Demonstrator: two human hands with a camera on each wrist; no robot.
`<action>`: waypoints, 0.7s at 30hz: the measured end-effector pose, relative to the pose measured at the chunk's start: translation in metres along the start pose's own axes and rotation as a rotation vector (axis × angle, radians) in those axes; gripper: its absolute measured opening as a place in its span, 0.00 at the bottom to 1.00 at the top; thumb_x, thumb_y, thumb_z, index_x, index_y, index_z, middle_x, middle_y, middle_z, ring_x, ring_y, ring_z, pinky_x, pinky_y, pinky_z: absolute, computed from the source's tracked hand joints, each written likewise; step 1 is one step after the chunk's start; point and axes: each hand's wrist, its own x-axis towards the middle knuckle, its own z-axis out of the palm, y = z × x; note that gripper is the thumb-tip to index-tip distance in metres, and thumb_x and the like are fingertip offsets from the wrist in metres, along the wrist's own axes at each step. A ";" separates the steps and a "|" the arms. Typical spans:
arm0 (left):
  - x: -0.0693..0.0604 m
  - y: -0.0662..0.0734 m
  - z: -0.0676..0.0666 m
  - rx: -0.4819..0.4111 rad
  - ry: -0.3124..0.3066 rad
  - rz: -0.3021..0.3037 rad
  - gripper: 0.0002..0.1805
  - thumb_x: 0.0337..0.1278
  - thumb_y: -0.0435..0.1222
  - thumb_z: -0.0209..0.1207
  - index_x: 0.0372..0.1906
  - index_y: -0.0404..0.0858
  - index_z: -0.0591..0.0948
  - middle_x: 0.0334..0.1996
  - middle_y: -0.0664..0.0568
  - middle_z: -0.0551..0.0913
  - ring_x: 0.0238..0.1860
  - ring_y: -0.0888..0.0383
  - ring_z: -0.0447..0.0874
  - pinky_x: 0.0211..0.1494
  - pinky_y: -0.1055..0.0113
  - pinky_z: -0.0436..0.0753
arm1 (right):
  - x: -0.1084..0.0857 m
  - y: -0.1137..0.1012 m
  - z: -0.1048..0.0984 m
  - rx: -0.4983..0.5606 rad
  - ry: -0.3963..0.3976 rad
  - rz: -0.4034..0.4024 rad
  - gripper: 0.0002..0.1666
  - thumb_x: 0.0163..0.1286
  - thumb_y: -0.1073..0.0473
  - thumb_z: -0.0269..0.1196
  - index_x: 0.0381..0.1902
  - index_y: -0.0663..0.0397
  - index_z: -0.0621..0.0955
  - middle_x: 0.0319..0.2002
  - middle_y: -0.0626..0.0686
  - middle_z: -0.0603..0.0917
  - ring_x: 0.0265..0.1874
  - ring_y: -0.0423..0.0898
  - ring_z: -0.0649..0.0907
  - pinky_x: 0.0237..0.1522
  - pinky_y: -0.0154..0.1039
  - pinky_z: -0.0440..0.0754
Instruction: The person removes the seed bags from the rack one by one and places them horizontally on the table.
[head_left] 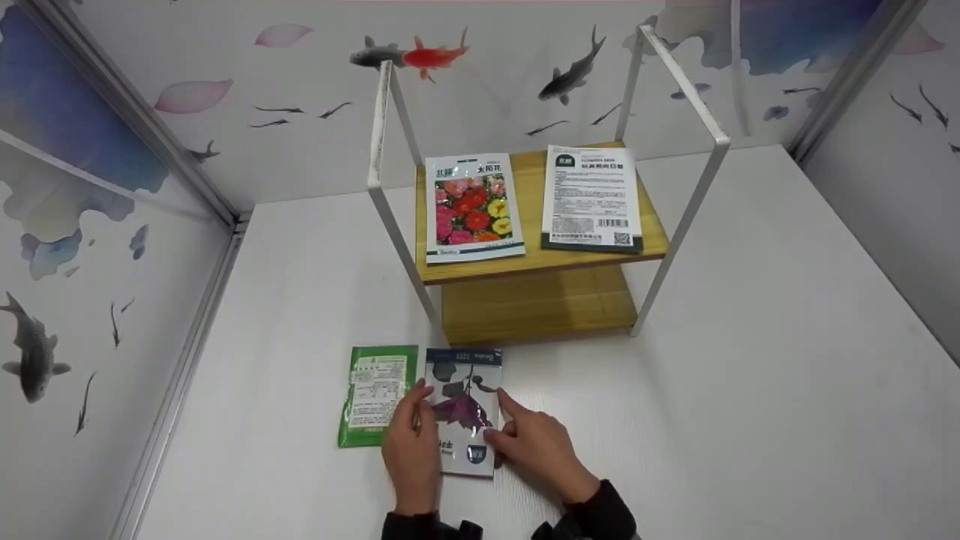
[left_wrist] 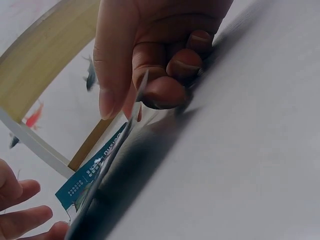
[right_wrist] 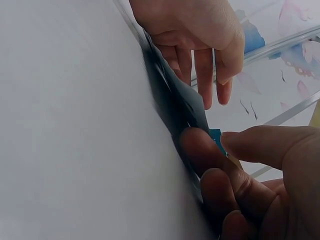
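Note:
Both hands hold a seed packet [head_left: 463, 450] with a purple flower picture and a dark blue top band, in front of the shelf. My left hand [head_left: 412, 457] pinches its left edge between thumb and curled fingers, as the left wrist view shows. On the right edge, my right hand [head_left: 540, 450] has its thumb on the face and fingers [right_wrist: 217, 192] behind it. Seen from the wrists, the packet is nearly edge-on, with a dark shadow beside it on the table. A green packet [head_left: 379, 394] with a white printed label lies just left of the left hand.
A two-tier rack with a wooden upper shelf [head_left: 529, 202] and white metal frame [head_left: 697, 187] stands behind the hands. On it lie a packet with colourful flowers [head_left: 472, 210] and a text-covered packet [head_left: 591, 199]. Fish-patterned panels [head_left: 487, 112] enclose the white table [head_left: 750, 420].

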 end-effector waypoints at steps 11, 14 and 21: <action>0.000 -0.001 0.000 -0.014 -0.006 -0.001 0.10 0.59 0.34 0.51 0.41 0.48 0.80 0.50 0.60 0.77 0.54 0.60 0.71 0.46 0.63 0.76 | 0.000 0.000 0.000 0.015 -0.015 0.002 0.40 0.61 0.45 0.57 0.65 0.61 0.61 0.11 0.33 0.75 0.09 0.33 0.69 0.20 0.30 0.66; 0.000 -0.001 0.000 -0.030 -0.007 0.009 0.10 0.59 0.34 0.51 0.41 0.48 0.80 0.50 0.59 0.77 0.54 0.59 0.71 0.48 0.63 0.76 | 0.000 0.000 0.000 0.010 -0.007 -0.003 0.40 0.61 0.45 0.57 0.65 0.60 0.61 0.11 0.32 0.75 0.09 0.33 0.70 0.22 0.30 0.68; 0.000 -0.001 -0.001 -0.042 -0.007 0.020 0.10 0.58 0.34 0.51 0.41 0.48 0.80 0.50 0.58 0.77 0.54 0.58 0.71 0.49 0.63 0.75 | 0.000 0.001 0.002 0.003 0.021 -0.019 0.39 0.61 0.45 0.58 0.65 0.57 0.62 0.13 0.30 0.76 0.11 0.32 0.71 0.25 0.32 0.70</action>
